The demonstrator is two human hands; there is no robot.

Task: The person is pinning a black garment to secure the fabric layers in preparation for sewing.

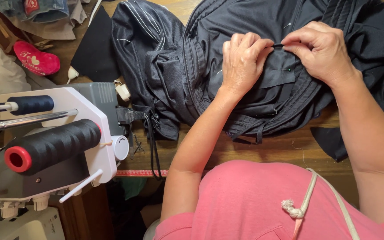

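Hands pinch a small black fabric patch onto a black garment.

Left hand and right hand close fingertips on the patch's top edge, seemingly holding it flat against the garment on the wooden table. A green-headed pin sits just below the right fingers; a thread spool stands well left.

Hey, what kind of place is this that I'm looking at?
Most likely a home sewing workspace. A sewing machine carrying big spools of black thread stands at the left of a wooden table, and both hands, left hand and right hand, pinch a pinned black garment.
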